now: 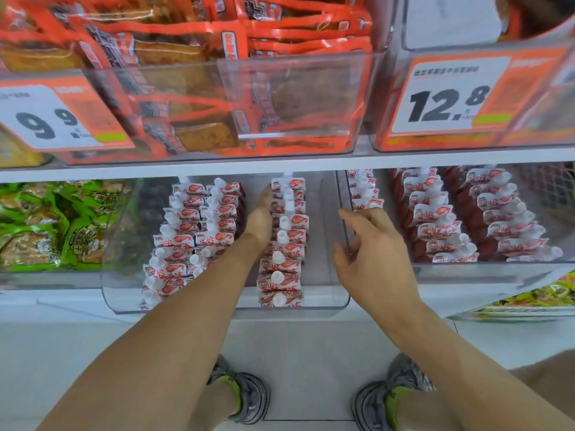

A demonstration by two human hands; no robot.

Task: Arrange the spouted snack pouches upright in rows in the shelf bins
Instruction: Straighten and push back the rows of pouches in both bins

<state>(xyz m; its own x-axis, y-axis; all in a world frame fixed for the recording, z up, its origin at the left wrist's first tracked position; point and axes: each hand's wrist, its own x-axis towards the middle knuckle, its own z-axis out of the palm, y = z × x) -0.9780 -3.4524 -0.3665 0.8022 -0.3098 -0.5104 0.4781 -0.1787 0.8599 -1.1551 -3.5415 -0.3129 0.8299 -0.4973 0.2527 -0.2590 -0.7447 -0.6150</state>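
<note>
Viewpoint: a head-worn camera is looking down past two bare forearms at store shelving, with grey-and-lime sneakers [249, 396] showing on the pale floor below.

Left hand [259, 217]: it is reaching deep into the clear plastic shelf bin [326, 293], held flat like a blade with fingers straight and together. It is slotted into the gap between two rows of pouches, its palm side lying against the right-hand row. It is gripping nothing.

Right hand [371, 256]: it is hovering at the bin's clear right wall, palm down, fingers loosely spread and slightly curled, index finger pointing towards the back. It is empty — whether the fingertips are touching the wall, I cannot tell.

Red-and-white spouted snack pouches [284, 244]: they are standing upright with white caps up, in front-to-back rows inside the bin — two rows on the left, one row right of the left hand, and bare bin floor beyond that.

Neighbouring clear bin [466, 265]: it is sitting just to the right, holding more rows of similar pouches.

Green snack packets [46, 225]: they are lying heaped in the bin to the left.

Upper shelf: orange-trimmed packs [193, 88] are filling clear bins, with white-and-orange price tags reading 9.9 [49, 119] and 12.8 [445, 101].
</note>
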